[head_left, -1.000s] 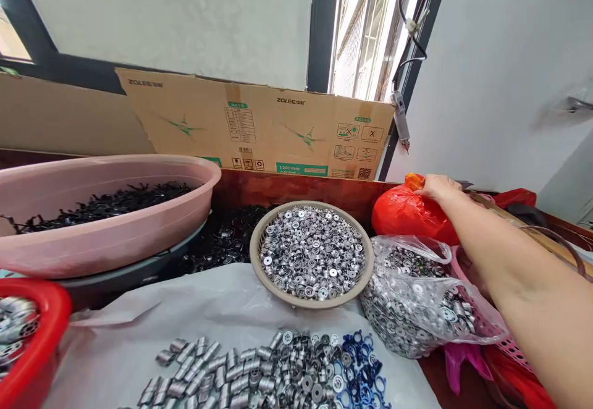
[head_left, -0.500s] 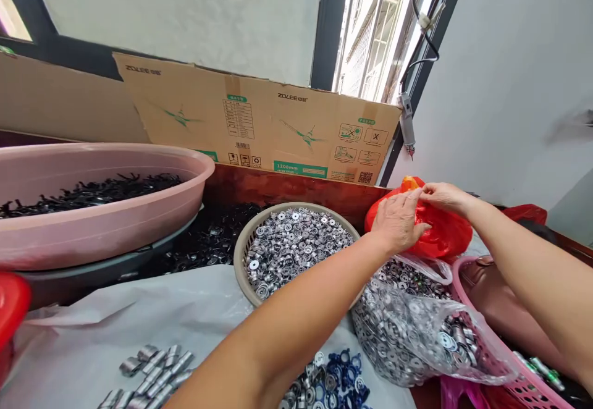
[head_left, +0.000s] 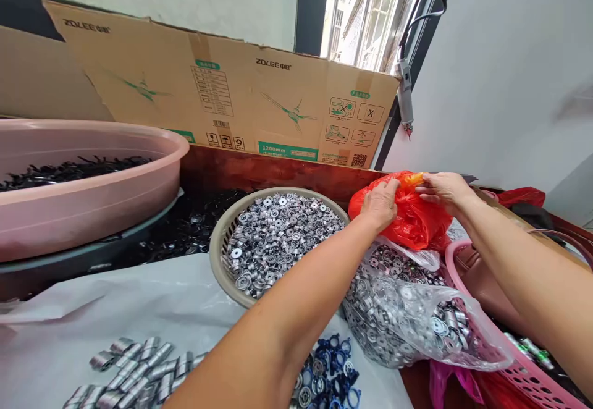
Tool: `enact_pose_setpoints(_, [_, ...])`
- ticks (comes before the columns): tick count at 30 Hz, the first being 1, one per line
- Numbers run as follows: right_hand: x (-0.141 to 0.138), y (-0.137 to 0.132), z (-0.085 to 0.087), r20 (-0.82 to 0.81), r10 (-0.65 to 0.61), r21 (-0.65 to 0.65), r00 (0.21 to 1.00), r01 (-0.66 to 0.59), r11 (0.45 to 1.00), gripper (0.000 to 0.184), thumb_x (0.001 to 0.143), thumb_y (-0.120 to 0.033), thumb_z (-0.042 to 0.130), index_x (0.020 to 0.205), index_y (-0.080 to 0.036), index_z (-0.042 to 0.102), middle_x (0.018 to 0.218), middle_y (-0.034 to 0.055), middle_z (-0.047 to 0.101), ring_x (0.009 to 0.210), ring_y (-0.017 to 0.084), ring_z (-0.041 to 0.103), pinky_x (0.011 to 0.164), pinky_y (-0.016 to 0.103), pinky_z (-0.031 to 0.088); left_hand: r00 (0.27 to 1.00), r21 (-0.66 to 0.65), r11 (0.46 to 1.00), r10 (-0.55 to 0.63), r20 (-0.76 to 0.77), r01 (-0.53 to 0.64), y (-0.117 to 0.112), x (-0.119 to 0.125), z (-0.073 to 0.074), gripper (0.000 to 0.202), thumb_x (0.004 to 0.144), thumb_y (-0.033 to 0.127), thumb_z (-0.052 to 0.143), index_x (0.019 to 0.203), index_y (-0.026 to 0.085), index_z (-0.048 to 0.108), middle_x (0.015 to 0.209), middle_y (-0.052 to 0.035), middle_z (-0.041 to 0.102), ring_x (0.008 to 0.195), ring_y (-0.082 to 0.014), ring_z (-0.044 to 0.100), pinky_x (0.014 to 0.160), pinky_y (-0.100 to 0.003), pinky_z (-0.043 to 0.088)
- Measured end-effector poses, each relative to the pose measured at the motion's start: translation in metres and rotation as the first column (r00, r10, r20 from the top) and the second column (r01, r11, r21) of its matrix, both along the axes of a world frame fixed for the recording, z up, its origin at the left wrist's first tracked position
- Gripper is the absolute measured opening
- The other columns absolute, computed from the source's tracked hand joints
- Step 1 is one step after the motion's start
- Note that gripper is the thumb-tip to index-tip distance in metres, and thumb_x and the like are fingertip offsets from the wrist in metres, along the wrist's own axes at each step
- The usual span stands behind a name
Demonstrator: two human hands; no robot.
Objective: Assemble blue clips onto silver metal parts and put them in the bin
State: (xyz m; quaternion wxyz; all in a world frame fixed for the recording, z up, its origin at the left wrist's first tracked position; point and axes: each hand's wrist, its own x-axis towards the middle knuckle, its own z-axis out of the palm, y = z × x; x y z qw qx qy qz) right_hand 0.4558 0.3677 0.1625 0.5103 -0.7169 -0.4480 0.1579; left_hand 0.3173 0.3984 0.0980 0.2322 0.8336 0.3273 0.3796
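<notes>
Beneath the window [head_left: 365, 13], both hands grip a red plastic bag [head_left: 410, 211]. The left hand [head_left: 380, 204] clutches its side with curled fingers, and the right hand [head_left: 442, 191] closes on its top, beside an orange knot [head_left: 414, 179]. The bag rests against a reddish wooden board [head_left: 259, 171], directly above a clear plastic bag [head_left: 477, 341] stuffed with silver metal rings [head_left: 393, 328]. To the left of the hands, a round woven basket [head_left: 217, 261] holds silver parts [head_left: 282, 236]. Farther left, a pink oval tub [head_left: 92, 126] holds black parts [head_left: 69, 171]. Silver cylinders [head_left: 134, 366] and dark blue parts [head_left: 328, 366] lie on a white sheet [head_left: 152, 298].
</notes>
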Motion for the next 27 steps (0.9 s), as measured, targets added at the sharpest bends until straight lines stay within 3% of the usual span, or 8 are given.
enact_pose_setpoints(2, [-0.002, -0.001, -0.001, -0.019, -0.002, 0.053, 1.000, 0.003, 0.999, 0.014, 0.076, -0.027, 0.052, 0.064, -0.019, 0.049, 0.048, -0.0022, 0.050, 0.039, 0.008, 0.049, 0.036, 0.019, 0.042, 0.996, 0.008, 0.999, 0.033, -0.081, -0.033, -0.001, 0.002, 0.001, 0.035, 0.082, 0.014, 0.045, 0.113, 0.025, 0.058, 0.116, -0.0067, 0.056, 0.108, -0.0259, 0.051, 0.096, -0.042, 0.039])
enact_pose_setpoints(6, [-0.016, -0.016, 0.003, -0.008, 0.081, 0.127, 0.997, -0.079, 0.989, 0.024, 0.063, -0.027, 0.062, 0.053, -0.021, 0.041, 0.041, -0.0077, 0.035, 0.033, 0.004, 0.029, 0.028, 0.017, 0.024, 0.976, 0.014, 0.999, 0.044, -0.211, -0.042, 0.000, 0.009, 0.004, 0.022, 0.082, 0.015, 0.048, 0.094, 0.018, 0.066, 0.119, -0.0102, 0.054, 0.116, -0.0312, 0.044, 0.099, -0.050, 0.033])
enact_pose_setpoints(8, [-0.028, -0.029, 0.007, 0.005, 0.170, 0.173, 0.985, -0.168, 0.970, 0.032, 0.058, -0.024, 0.064, 0.047, -0.021, 0.034, 0.041, -0.0088, 0.029, 0.035, 0.003, 0.023, 0.031, 0.016, 0.018, 0.964, 0.006, 0.999, 0.039, -0.263, -0.039, 0.003, 0.013, 0.008, 0.022, 0.081, 0.014, 0.050, 0.095, 0.014, 0.066, 0.120, -0.0116, 0.054, 0.120, -0.0332, 0.039, 0.098, -0.051, 0.032])
enact_pose_setpoints(11, [-0.044, -0.046, 0.015, 0.004, 0.289, 0.250, 0.957, -0.281, 0.927, 0.035, 0.055, -0.019, 0.063, 0.045, -0.020, 0.030, 0.043, -0.0076, 0.028, 0.039, 0.004, 0.025, 0.035, 0.018, 0.020, 0.946, -0.018, 0.999, 0.042, -0.321, -0.050, 0.006, 0.019, 0.016, 0.025, 0.079, 0.014, 0.054, 0.101, 0.010, 0.066, 0.117, -0.0131, 0.057, 0.122, -0.0370, 0.036, 0.095, -0.049, 0.034])
enact_pose_setpoints(16, [-0.060, -0.057, 0.027, -0.181, 0.274, 0.525, 0.944, -0.143, 0.839, 0.041, 0.057, -0.018, 0.060, 0.044, -0.020, 0.021, 0.046, -0.0058, 0.020, 0.039, 0.007, 0.018, 0.035, 0.023, 0.011, 0.928, -0.009, 0.999, 0.031, -0.371, -0.037, -0.004, 0.028, 0.017, 0.021, 0.075, 0.013, 0.057, 0.092, 0.017, 0.069, 0.120, -0.0174, 0.057, 0.122, -0.0383, 0.034, 0.093, -0.060, 0.034])
enact_pose_setpoints(18, [-0.067, -0.058, 0.029, -0.181, 0.329, 0.564, 0.927, -0.176, 0.807, 0.042, 0.057, -0.017, 0.062, 0.044, -0.020, 0.022, 0.048, -0.0054, 0.020, 0.040, 0.008, 0.018, 0.035, 0.023, 0.011, 0.928, 0.001, 1.000, 0.024, -0.373, -0.025, -0.010, 0.028, 0.012, 0.021, 0.076, 0.013, 0.056, 0.093, 0.017, 0.069, 0.122, -0.0168, 0.055, 0.122, -0.0375, 0.034, 0.094, -0.063, 0.031])
enact_pose_setpoints(23, [-0.084, -0.069, 0.031, -0.172, 0.448, 0.584, 0.877, -0.276, 0.764, 0.047, 0.058, -0.020, 0.066, 0.045, -0.020, 0.020, 0.049, -0.0059, 0.017, 0.039, 0.008, 0.015, 0.034, 0.024, 0.010, 0.940, -0.041, 0.999, -0.004, -0.341, -0.011, -0.013, 0.021, 0.001, 0.020, 0.077, 0.017, 0.062, 0.097, 0.018, 0.065, 0.125, -0.0129, 0.052, 0.124, -0.0337, 0.036, 0.098, -0.059, 0.030])
enact_pose_setpoints(27, [-0.068, -0.065, 0.031, -0.188, 0.496, 0.632, 0.848, -0.282, 0.722, 0.048, 0.061, -0.027, 0.068, 0.048, -0.020, 0.022, 0.049, -0.0068, 0.017, 0.039, 0.007, 0.016, 0.034, 0.023, 0.013, 0.973, -0.137, 0.990, -0.060, -0.221, 0.030, -0.011, 0.009, 0.000, 0.027, 0.081, 0.025, 0.060, 0.106, 0.015, 0.060, 0.124, -0.0097, 0.053, 0.116, -0.0276, 0.047, 0.098, -0.050, 0.036])
